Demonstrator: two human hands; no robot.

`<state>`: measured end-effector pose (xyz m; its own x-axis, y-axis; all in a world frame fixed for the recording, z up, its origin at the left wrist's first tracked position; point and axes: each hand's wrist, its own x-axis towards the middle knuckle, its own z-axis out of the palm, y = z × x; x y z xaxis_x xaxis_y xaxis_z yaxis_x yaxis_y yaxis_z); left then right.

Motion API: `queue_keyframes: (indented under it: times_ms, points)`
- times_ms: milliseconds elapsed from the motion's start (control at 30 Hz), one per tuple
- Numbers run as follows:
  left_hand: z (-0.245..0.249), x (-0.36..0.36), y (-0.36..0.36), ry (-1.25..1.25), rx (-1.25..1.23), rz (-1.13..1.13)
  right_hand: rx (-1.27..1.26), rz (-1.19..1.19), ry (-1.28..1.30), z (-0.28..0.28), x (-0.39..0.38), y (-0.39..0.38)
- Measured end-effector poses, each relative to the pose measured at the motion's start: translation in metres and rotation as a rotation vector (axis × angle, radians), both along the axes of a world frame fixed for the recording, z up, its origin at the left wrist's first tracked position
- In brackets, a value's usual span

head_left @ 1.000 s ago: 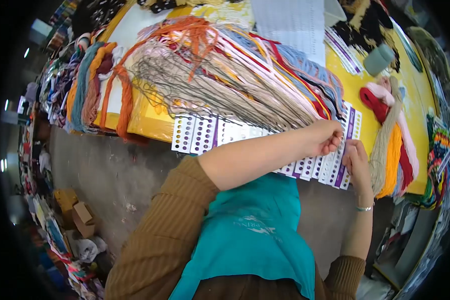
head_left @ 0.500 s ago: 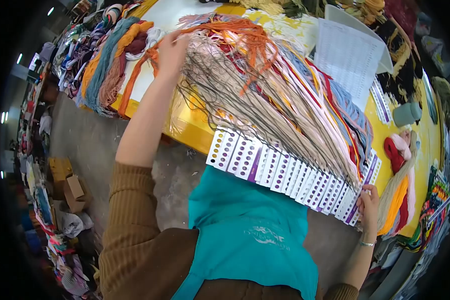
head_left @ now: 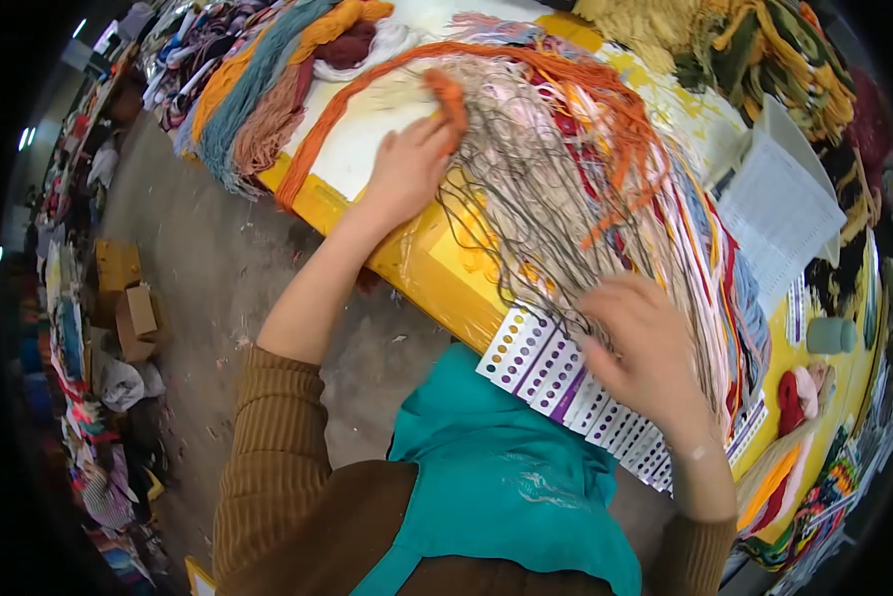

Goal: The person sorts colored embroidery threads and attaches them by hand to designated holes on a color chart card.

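My left hand (head_left: 412, 169) is closed on a short bundle of orange yarn (head_left: 448, 99) at the left side of the spread threads. My right hand (head_left: 640, 343), blurred by motion, is over the lower threads with thumb and fingers apart. Under it runs a row of white and purple cards with punched holes (head_left: 536, 358) along the table's near edge. Grey-green threads (head_left: 526, 189) fan up from the cards, beside pink, red and blue ones. A long orange skein (head_left: 342, 104) curves across the top of the threads.
Blue, orange and brown skeins (head_left: 253, 99) hang over the yellow table's (head_left: 407, 268) left edge. On the right are a printed sheet (head_left: 779, 219) against a white bin, a grey-green thread cone (head_left: 832, 336) and more skeins (head_left: 779, 477). A cardboard box (head_left: 139, 318) is on the floor.
My right hand has left the right end of the cards and moved left over the threads. My left hand has moved nearer, with orange yarn in it. The view has shifted.
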<state>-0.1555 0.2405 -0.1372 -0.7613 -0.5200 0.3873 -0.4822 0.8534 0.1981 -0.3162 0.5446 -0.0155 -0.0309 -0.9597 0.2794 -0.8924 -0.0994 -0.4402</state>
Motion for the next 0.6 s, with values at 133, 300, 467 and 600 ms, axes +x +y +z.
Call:
queue_keyframes:
  times_ms: [133,300,467,600]
  points:
    - [-0.003,0.004,-0.017,0.044,0.069,-0.196,-0.079,0.219,0.108,-0.048,0.020,-0.113]
    - [0.008,0.014,-0.044,0.387,0.757,-0.170,-0.190,0.131,0.080,-0.100,0.027,-0.167]
    - [0.020,0.002,-0.135,0.295,0.137,0.229,-0.168,0.122,0.117,-0.104,0.026,-0.168]
    - [0.025,-0.029,-0.169,0.081,-0.109,0.212,-0.165,0.123,0.105,-0.104,0.025,-0.169]
